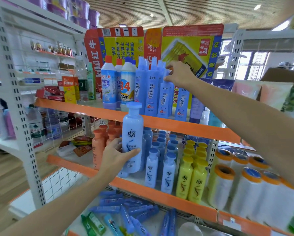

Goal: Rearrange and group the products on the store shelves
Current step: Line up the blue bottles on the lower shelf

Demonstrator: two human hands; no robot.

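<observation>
- Your left hand (116, 155) is gripping a pale blue shampoo bottle (132, 138) around its lower body, holding it upright in front of the middle shelf edge (159, 124).
- Your right hand (179, 73) is pinching the top of a blue spray bottle (165, 97) on the upper shelf, at one o'clock from the left.
- Judged step: sorting like with like.
- Matching shampoo bottles (159, 166) are standing at four o'clock, beside the yellow bottles (192, 176); the held one likely needs lowering there, clear of the front row.
</observation>
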